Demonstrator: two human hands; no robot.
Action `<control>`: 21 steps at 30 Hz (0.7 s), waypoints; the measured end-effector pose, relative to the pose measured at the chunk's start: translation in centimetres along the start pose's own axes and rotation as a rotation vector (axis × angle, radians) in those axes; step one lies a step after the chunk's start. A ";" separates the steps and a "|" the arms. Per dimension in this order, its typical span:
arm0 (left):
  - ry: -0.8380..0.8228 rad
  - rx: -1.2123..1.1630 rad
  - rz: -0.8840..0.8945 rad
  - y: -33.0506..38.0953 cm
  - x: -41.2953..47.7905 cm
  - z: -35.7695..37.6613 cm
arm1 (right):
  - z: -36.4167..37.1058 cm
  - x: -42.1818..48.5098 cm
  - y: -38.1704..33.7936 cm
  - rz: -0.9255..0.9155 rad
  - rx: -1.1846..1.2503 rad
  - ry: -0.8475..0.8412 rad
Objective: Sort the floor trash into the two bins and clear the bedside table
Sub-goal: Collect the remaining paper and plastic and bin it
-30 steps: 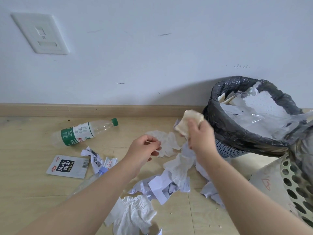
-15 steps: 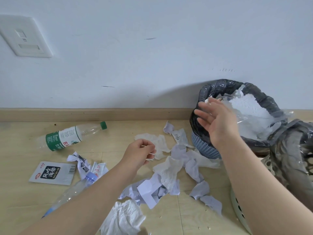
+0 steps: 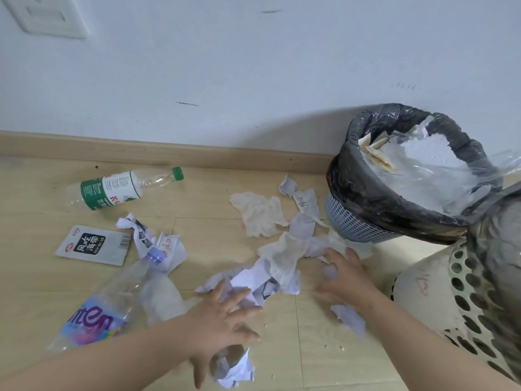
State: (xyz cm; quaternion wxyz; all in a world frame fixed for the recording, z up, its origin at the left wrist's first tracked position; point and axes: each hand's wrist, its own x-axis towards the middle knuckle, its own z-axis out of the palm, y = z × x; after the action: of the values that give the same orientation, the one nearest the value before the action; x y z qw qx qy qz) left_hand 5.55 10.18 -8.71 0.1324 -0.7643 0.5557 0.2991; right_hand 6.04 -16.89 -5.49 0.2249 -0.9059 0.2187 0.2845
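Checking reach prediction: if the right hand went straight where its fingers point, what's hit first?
Probably the crumpled white paper and tissue scraps on the floor, just beyond the right hand and its fingertips; depth unclear.

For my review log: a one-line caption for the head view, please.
Left hand and right hand, both open, reach for torn paper scraps on the floor beside the black-lined blue bin.

pale wood baseboard (image 3: 169, 152) along the bottom edge, white wall (image 3: 253, 66) above it, couple of dark scuffs (image 3: 187, 104) higher up, switch plate (image 3: 48, 18) way above left, light plank floor (image 3: 42, 277) below
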 end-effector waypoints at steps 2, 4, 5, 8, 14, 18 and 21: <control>0.086 0.097 -0.083 -0.2 0.3 1.8 | 0.7 0.0 -0.1 0.031 0.006 -0.033; 0.283 0.073 -0.115 -0.7 1.2 3.0 | 2.1 -0.3 -0.2 0.030 -0.061 -0.045; 0.310 0.017 -0.133 -1.0 1.4 2.9 | 2.8 -0.5 -0.3 0.008 -0.105 -0.024; 0.444 -0.103 -0.250 -1.9 2.4 3.0 | 4.1 -1.1 -1.5 -0.112 -0.163 0.056; 0.667 -0.523 -0.591 -3.5 3.2 0.3 | 3.9 -1.2 -6.2 -0.300 0.476 0.019; 0.789 -0.507 -0.553 -3.9 1.9 -0.2 | 3.1 -1.1 -4.4 -0.269 0.268 0.165; 0.679 -0.253 -0.312 -2.0 1.0 1.0 | 3.4 -2.0 -0.3 -0.052 -0.175 0.031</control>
State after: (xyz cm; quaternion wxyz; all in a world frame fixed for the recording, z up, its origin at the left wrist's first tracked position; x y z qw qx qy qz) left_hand 7.29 10.62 -10.42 -0.1104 -0.9054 0.4036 0.0718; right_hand 3.28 -14.27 -6.64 0.1486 -0.9318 0.1728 0.2825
